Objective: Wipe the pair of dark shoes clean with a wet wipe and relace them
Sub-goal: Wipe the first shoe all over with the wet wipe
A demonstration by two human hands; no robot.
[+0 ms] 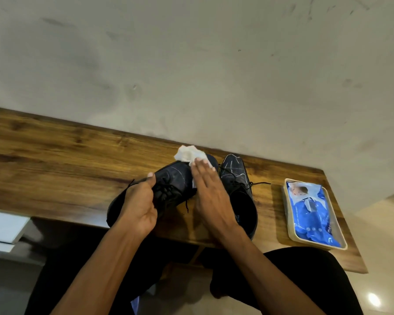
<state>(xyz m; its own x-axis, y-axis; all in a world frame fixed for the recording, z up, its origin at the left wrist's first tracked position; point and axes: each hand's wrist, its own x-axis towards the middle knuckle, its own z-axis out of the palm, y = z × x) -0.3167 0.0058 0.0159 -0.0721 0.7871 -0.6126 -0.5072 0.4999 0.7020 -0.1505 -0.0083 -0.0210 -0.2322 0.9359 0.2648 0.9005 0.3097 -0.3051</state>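
Note:
Two dark shoes lie on the wooden table (55, 142). My left hand (138, 208) grips the left shoe (173, 183) around its laced middle, thumb on top, tilting it toward the far right. My right hand (210, 192) lies flat with straight fingers over that shoe's toe end, pressing a crumpled white wet wipe (188, 153) against it. The wipe bunches out beyond my fingertips. The right shoe (237, 178) stands beside it, toe pointing at the wall, with pale scuff lines on its toe and its black lace (259, 183) trailing right.
A blue pack of wet wipes (312, 212) lies in a shallow beige tray (292, 235) at the table's right end. A plain wall runs along the table's far edge. White boards (2, 228) sit at the left, below table level. My dark-clothed knees are under the near edge.

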